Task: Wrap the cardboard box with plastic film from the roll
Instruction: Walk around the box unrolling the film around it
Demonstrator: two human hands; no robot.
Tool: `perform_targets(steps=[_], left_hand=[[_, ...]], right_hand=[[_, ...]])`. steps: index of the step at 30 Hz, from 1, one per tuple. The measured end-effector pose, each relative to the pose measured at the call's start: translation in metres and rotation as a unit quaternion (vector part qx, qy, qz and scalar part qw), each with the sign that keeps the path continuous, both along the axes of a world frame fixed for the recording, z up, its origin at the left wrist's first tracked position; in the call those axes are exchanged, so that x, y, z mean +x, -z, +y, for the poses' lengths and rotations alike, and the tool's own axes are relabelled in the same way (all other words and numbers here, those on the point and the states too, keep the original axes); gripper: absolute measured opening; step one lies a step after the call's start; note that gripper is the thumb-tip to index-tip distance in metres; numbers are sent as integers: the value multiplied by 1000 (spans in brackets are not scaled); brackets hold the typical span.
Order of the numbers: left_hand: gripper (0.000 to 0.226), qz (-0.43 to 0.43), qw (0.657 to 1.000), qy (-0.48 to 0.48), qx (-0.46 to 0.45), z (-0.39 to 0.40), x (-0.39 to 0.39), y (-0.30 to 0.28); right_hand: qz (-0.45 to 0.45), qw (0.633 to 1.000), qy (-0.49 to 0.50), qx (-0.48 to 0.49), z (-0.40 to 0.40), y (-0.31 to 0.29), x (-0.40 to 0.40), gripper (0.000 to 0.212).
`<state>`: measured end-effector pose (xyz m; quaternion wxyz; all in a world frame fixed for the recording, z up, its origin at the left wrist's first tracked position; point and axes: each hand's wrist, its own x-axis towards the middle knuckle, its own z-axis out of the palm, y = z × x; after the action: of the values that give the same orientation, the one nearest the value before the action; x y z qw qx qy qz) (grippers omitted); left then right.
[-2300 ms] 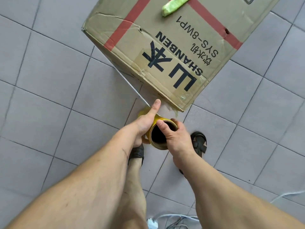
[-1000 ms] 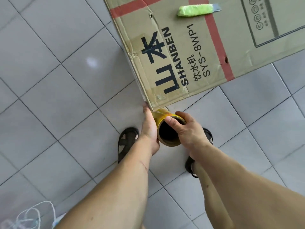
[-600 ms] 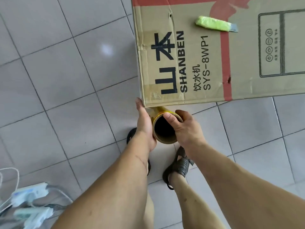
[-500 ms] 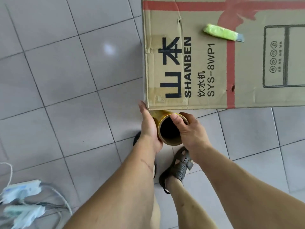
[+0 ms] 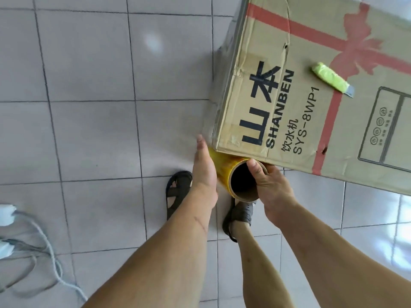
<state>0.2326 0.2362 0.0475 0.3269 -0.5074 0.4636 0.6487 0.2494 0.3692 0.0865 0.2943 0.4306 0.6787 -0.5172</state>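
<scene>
A big cardboard box point(image 5: 322, 103) stands on the gray tile floor point(image 5: 89, 130). Its flaps are shut, so what is inside cannot be seen. Its top has black letters, a red printed ribbon and bow, and a drawing of a machine. A green cutter knife point(image 5: 330, 80) lies on top of the box, near the bow.

The roll point(image 5: 233, 174) of yellowish plastic film is held right at the near corner of the box, touching its lower edge. The open end of its brown tube faces up. The left hand point(image 5: 203, 167) lies flat along the left side of the roll with straight fingers pressing on it. The right hand point(image 5: 270, 187) grips the tube's rim, thumb hooked inside.

Two feet in dark sandals point(image 5: 178, 192) stand below the hands. White plugs and gray cords point(image 5: 29, 247) lie on the floor at the left, well apart from the box.
</scene>
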Motion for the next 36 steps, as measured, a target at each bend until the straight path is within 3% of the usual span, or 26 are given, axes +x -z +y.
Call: perform_targets(steps=[3,7,12,16,21,27,31,36], left_hand=[[87,24,999,-9,-41,-10,-27,19],[99,40,996,34,77,-17,-53,37],[72,28,991,-16,127,-17,-54,39],[89,-4,991,-32,126,-10,-50,59],[89,-16,994,-11,104,-13,-45,90],[54,-49,996,-33,71,-11,-53,128],[61,-59,992,-76,80,-8,-52,155],[79,-31,983,-125,130,-5,-48,137]], right_hand=[[-6,1000,-9,-1,2,1,0,67],[-1,1000,-28,-6,10,8,-3,64],[11,999,-46,1,9,6,-6,90],[9,998,-63,-12,10,2,-8,87],[16,998,-67,-4,13,4,-5,93],[17,997,-76,-24,20,9,-7,98],[31,995,-92,-23,22,14,-3,97],[33,996,-82,-30,22,13,-5,100]])
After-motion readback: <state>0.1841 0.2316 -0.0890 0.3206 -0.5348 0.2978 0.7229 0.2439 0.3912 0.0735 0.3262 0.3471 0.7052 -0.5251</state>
